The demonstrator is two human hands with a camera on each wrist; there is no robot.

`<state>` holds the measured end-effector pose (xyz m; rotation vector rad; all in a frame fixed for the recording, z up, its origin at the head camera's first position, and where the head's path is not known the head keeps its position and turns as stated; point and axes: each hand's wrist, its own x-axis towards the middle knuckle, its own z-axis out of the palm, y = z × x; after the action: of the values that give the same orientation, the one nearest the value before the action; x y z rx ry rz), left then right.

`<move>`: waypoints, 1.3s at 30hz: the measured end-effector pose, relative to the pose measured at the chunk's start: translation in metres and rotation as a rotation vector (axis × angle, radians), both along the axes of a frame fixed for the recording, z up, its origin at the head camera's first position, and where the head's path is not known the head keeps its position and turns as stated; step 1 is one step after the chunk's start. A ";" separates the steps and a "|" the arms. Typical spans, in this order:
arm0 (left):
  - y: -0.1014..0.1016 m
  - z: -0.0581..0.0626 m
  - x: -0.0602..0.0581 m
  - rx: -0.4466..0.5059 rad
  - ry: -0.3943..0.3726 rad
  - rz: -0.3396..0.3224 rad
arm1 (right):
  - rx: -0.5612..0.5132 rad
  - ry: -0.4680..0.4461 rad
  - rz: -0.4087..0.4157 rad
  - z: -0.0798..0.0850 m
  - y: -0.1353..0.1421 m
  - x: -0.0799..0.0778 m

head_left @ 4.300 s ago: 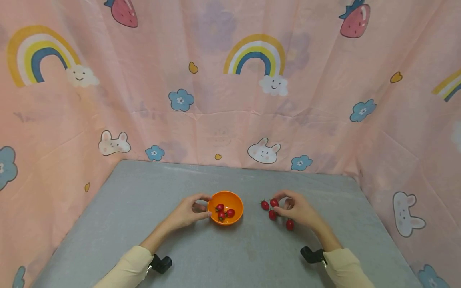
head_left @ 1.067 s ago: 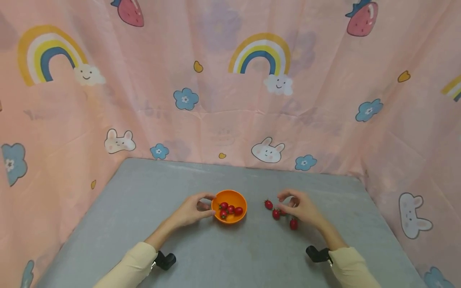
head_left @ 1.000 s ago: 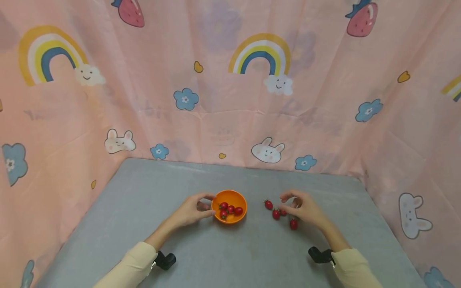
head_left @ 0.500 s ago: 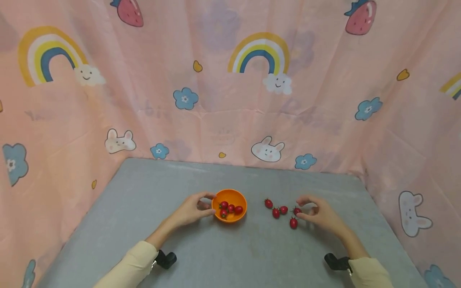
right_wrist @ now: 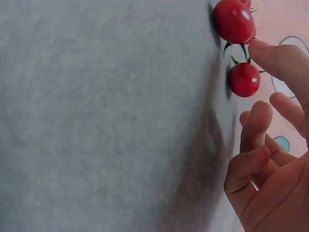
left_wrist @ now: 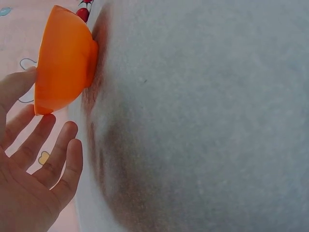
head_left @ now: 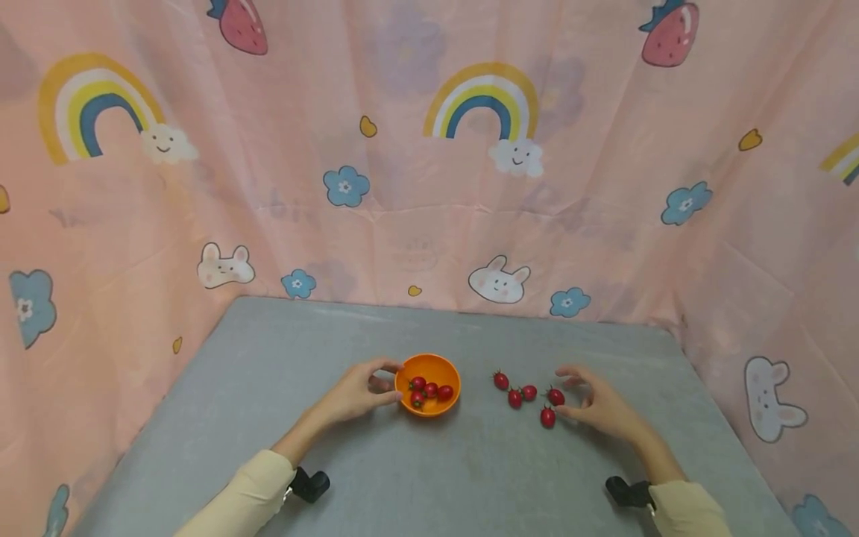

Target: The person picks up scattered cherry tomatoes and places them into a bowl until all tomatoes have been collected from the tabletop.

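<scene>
An orange bowl (head_left: 429, 407) holds several red cherry tomatoes (head_left: 431, 390). My left hand (head_left: 356, 391) holds its left side, thumb and index fingertip at the rim. In the left wrist view the bowl (left_wrist: 63, 58) shows from the side, with the left hand (left_wrist: 38, 164) at its edge and the other fingers loosely spread. To the right, my right hand (head_left: 600, 406) hovers with thumb and fingers apart beside a cherry tomato (head_left: 555, 396). That tomato (right_wrist: 245, 80) shows between the thumb and fingers in the right wrist view, held by neither. Another tomato (head_left: 548, 417) lies by the thumb tip.
Three more cherry tomatoes (head_left: 514, 398) lie on the grey table (head_left: 429, 477) between the bowl and the right hand. A pink patterned curtain (head_left: 403, 224) stands behind the table and along its sides. Black camera mounts (head_left: 310, 485) sit at both wrists.
The bowl holds one more tomato than 4.3 s ago. My right hand has moved right from the middle tomatoes, closed in on the far right one, and its fingers have since spread from it.
</scene>
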<state>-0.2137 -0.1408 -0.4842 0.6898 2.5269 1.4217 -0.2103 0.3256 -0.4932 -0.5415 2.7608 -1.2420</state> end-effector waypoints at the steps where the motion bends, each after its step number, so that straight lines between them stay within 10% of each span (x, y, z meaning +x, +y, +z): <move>1: 0.000 0.000 0.000 -0.002 0.002 -0.002 | 0.001 0.009 0.008 -0.001 0.000 0.000; 16: 0.001 -0.003 0.001 0.019 0.003 -0.005 | 0.090 0.006 0.036 -0.004 -0.005 -0.007; 39: -0.002 -0.001 0.000 0.023 -0.017 -0.010 | -0.078 0.060 -0.060 0.007 -0.022 -0.009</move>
<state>-0.2137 -0.1424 -0.4848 0.6904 2.4945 1.4497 -0.2192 0.3039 -0.4862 -0.5137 2.8070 -1.3727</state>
